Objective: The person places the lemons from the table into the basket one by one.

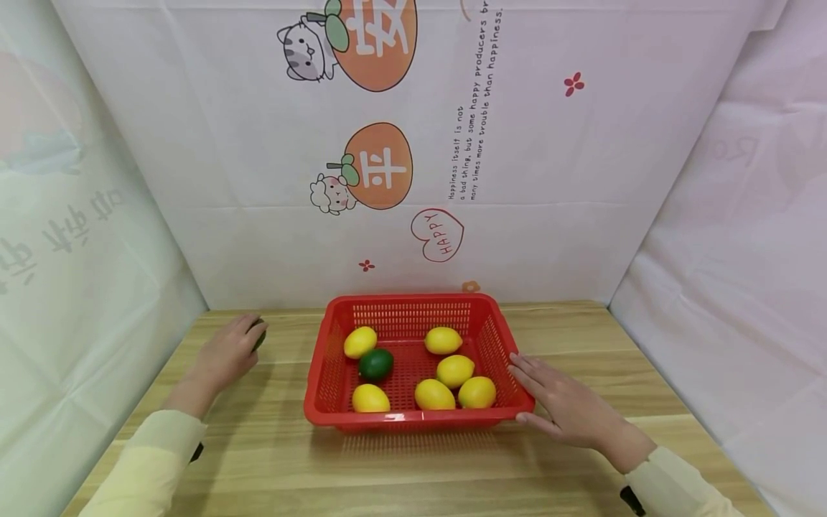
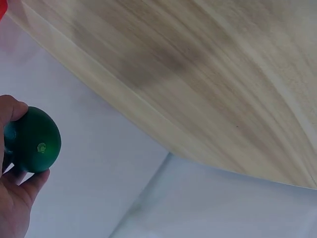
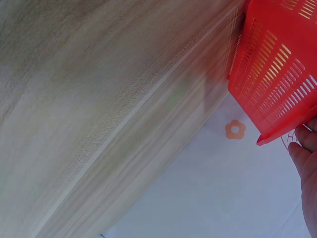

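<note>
In the head view my left hand (image 1: 225, 353) is left of the red plastic basket (image 1: 413, 416), gripping a dark green lime (image 1: 260, 334). The left wrist view shows that lime (image 2: 37, 140) pinched between thumb and fingers, its stem end facing the camera. Straight fingers of my right hand (image 1: 568, 406) rest on the basket's right rim. In the right wrist view those fingers touch the edge of the slotted basket wall (image 3: 277, 64). Inside the basket lie several yellow lemons (image 1: 443, 341) and one dark green lime (image 1: 376, 365).
The basket stands on a wood-grain table (image 1: 278, 459), near its back edge. A white printed sheet (image 1: 543, 215) hangs upright behind the table, and white sheets (image 1: 730, 287) close off both sides.
</note>
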`<state>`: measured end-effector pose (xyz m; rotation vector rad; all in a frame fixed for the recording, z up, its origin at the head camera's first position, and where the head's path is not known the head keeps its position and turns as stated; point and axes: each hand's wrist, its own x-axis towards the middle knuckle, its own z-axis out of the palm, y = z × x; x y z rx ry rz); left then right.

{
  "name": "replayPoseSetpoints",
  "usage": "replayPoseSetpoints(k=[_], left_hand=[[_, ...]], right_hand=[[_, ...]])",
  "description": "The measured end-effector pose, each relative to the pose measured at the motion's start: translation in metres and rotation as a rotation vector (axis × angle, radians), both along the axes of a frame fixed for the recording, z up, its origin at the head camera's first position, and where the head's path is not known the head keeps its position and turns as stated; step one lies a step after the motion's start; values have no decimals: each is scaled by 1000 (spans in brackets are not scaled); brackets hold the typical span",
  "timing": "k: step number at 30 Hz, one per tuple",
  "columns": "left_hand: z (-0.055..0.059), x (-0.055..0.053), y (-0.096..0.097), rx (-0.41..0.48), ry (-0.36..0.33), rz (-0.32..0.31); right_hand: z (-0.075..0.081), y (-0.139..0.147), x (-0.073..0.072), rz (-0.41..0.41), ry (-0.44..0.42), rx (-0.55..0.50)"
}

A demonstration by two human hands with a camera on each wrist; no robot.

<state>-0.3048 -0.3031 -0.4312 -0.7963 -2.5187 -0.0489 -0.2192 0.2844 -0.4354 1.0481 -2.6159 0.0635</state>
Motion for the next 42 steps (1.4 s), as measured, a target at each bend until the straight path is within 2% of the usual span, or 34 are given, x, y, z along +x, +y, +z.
replayPoseSetpoints(k=[5,12,25,33,42], left_hand=[[5,3,8,10,7,-22],[12,3,17,23,112,-105],[27,4,37,8,215,-207],[36,7,53,3,238,-249],[43,9,66,-9,242,-262]], right_hand=[[0,0,-1,8,3,-8],[-1,0,-1,20,23,-7],[-3,0,-2,36,36,-13],[-2,0,-1,22,33,-5],[-1,0,-1,22,29,-4]])
